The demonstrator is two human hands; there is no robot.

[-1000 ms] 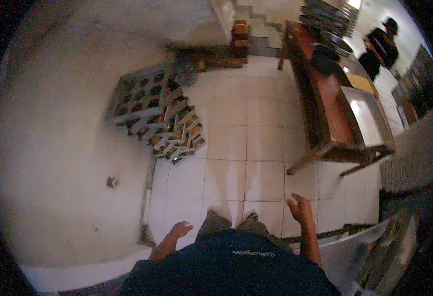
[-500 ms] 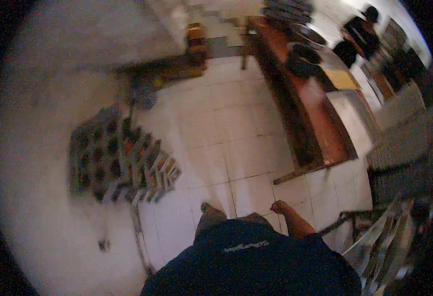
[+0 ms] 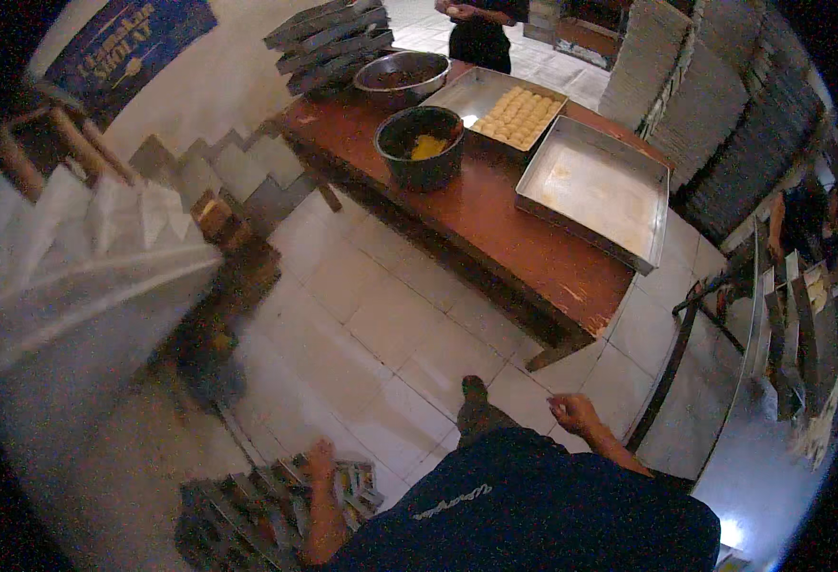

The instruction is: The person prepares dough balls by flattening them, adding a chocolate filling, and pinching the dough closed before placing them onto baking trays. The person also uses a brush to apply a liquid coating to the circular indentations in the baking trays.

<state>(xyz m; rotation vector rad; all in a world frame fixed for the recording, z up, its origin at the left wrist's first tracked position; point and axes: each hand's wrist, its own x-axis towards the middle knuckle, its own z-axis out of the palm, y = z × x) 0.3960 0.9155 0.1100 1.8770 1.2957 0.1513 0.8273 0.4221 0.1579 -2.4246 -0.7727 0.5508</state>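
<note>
My right hand [image 3: 574, 413] hangs beside my dark shirt, fingers loosely bent and a little apart, with nothing seen in it. My left hand [image 3: 320, 459] is low on the left, over a stack of slatted trays [image 3: 247, 520]; its fingers are blurred, and I cannot tell whether it touches them. Ahead stands a red-brown table [image 3: 495, 248]. On it are an empty metal tray [image 3: 595, 186], a tray of round dough pieces [image 3: 514, 116], a black bucket [image 3: 421, 153] with something yellow inside, and a metal bowl [image 3: 402, 78] with dark contents.
Grey stacked trays [image 3: 333, 48] rise at the table's far left end. Another person [image 3: 481, 33] stands behind the table. On the right are large grey stacked sheets [image 3: 695, 114] and a metal rack [image 3: 791, 334]. A wooden bench [image 3: 233, 276] runs along the left wall; the floor is tiled.
My view has swung to the right, bringing the table to the middle and the slatted trays to the lower left. My left hand has come into view; my right hand stays at my side.
</note>
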